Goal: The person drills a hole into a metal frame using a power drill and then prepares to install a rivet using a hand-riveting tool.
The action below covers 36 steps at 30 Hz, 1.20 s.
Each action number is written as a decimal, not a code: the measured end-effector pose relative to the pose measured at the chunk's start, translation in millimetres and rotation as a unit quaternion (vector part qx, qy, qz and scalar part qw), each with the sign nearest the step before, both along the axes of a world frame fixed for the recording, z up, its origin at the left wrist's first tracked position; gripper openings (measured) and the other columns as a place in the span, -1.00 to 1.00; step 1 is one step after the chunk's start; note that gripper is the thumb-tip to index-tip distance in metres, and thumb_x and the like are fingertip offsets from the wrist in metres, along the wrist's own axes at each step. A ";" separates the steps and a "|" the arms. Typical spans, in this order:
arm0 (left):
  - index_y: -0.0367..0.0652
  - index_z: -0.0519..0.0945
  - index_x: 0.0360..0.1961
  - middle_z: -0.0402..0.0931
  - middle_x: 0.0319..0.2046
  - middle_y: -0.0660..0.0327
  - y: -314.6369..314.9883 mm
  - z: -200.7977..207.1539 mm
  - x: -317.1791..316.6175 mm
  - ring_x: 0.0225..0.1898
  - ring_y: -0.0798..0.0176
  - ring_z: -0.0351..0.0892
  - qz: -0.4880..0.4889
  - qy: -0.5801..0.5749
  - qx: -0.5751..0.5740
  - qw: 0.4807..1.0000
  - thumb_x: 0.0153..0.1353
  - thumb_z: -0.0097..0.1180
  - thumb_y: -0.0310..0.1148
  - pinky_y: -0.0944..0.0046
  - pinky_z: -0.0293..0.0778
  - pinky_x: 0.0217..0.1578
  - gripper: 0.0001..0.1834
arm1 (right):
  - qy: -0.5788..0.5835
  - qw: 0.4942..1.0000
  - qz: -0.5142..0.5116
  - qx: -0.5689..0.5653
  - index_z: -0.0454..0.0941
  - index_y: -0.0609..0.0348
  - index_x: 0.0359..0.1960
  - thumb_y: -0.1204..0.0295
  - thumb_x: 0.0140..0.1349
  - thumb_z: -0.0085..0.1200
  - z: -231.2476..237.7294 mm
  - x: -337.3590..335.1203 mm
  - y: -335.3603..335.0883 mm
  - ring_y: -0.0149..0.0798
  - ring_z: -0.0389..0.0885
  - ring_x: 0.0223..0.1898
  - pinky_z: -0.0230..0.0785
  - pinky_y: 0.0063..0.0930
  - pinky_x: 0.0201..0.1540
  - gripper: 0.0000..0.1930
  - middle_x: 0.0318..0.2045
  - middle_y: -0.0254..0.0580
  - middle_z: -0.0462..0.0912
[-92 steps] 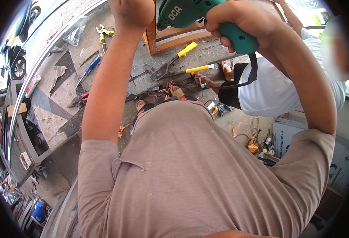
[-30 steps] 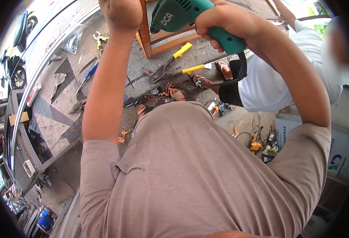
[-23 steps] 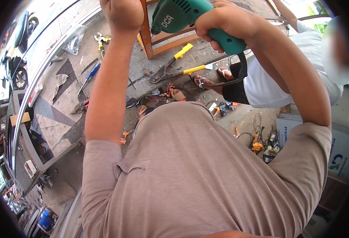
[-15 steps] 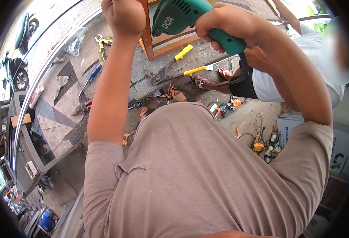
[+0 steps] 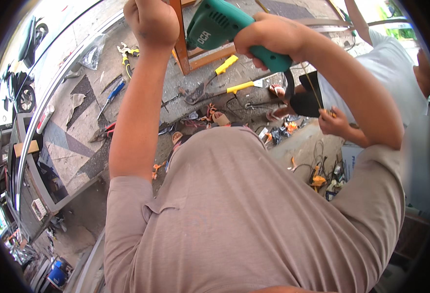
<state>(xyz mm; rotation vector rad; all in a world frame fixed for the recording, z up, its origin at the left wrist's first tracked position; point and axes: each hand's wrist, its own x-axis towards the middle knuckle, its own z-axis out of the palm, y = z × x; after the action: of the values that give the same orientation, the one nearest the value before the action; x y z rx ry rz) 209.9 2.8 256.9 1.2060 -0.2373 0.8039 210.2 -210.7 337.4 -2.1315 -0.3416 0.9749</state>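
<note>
Gripping the green drill (image 5: 215,27) at upper centre, the right hand (image 5: 268,38) seemingly aims it at the orange-brown frame (image 5: 180,46), the left hand (image 5: 152,25) curled alongside, perhaps bracing, its hold unclear.

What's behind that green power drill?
Parts of a straight-sided orange-brown frame and a grey, debris-strewn surface show past the green power drill. Whatever lies directly behind its body is covered; the right hand also hides part of the handle.

Workshop, with drill (image 5: 220,24), pliers (image 5: 126,62), screwdriver (image 5: 116,90)
</note>
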 end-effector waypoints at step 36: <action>-0.26 0.42 -0.29 0.57 -0.24 -0.13 17.6 2.3 10.4 0.13 -0.34 0.52 0.034 -0.040 0.063 0.997 0.53 -0.58 0.09 -0.21 0.23 0.39 -0.34 | -0.495 0.858 0.001 -0.139 0.51 0.12 0.08 0.49 -0.15 0.27 -241.7 15.3 -164.2 0.09 0.61 -0.15 0.46 -0.12 -0.08 -0.40 -0.09 -0.10 0.57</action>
<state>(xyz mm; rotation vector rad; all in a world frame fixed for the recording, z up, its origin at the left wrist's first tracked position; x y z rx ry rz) 220.3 20.4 259.2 1.3065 -0.3179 0.9087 225.5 -374.9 95.6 -2.7609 -0.7184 -0.1914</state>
